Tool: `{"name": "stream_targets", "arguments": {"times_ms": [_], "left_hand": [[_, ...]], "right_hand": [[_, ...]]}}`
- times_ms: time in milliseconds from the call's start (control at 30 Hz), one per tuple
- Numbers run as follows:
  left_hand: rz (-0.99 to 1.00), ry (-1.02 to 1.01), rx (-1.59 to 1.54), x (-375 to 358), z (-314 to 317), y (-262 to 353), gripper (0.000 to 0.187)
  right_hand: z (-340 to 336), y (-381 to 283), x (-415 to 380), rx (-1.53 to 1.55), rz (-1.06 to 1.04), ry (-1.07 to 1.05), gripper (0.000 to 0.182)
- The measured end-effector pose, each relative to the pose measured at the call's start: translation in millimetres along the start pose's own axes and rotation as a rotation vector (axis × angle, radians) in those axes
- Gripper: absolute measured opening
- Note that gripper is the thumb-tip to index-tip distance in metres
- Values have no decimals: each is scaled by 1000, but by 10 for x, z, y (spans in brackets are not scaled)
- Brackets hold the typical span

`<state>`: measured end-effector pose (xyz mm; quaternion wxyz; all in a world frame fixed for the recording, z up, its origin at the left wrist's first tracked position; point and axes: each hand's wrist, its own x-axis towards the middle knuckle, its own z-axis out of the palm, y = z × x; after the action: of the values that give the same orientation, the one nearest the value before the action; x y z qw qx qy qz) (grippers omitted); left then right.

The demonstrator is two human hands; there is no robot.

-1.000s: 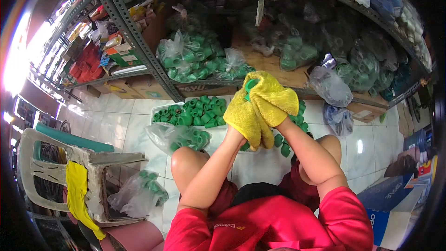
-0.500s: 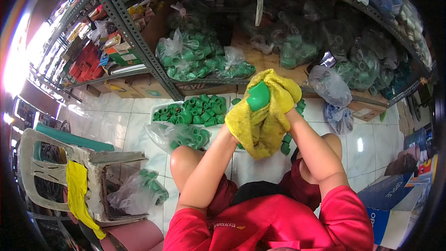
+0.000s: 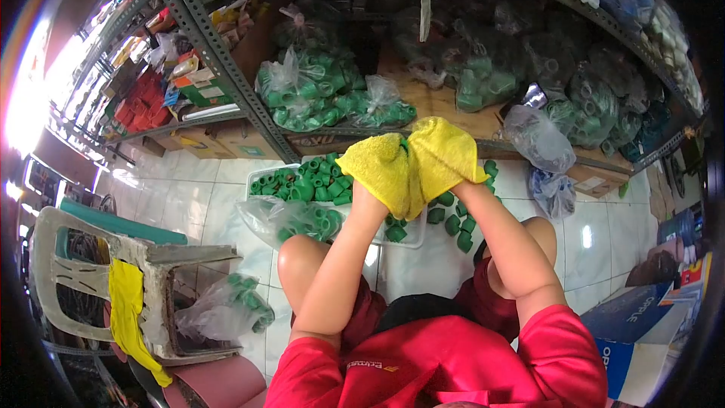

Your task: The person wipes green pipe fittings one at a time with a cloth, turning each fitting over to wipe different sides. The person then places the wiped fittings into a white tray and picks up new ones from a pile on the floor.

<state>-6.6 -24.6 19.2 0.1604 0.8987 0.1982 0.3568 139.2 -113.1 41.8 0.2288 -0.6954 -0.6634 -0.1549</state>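
Observation:
A yellow cloth is bunched in front of me, draped over both hands. A small part of a green pipe fitting shows in the fold between its two halves. My left hand grips the cloth from the left, and my right hand grips it from the right; the fingers of both are covered. Below and left of the cloth, several green fittings fill a white tray. More loose fittings lie on the floor to the right, near my right forearm.
Clear plastic bags of green fittings sit on the metal shelf ahead. Another opened bag rests on the floor beside the tray. A worn plastic chair stands left; a blue and white box is at right.
The green fitting, plainly visible before, is now mostly covered by the cloth. The cloth has spread into two halves, and my left hand has shifted slightly left and up.

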Motion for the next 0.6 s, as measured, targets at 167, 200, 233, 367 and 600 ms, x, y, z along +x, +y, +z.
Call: {"name": "stream_targets", "arguments": {"times_ms": [167, 200, 233, 367, 600], "left_hand": [[118, -96, 29, 81, 43, 186, 40], [73, 17, -94, 59, 55, 185, 41], [40, -17, -212, 46, 43, 155, 46], [141, -108, -141, 0, 40, 3, 51], [-273, -280, -961, -47, 27, -139, 48]], "right_hand": [[101, 167, -32, 177, 182, -168, 42], [101, 157, -59, 180, 181, -170, 42], [101, 134, -102, 217, 100, -111, 40], [-16, 50, -112, 218, 31, -93, 37], [141, 222, -230, 531, 150, 159, 39]]}}
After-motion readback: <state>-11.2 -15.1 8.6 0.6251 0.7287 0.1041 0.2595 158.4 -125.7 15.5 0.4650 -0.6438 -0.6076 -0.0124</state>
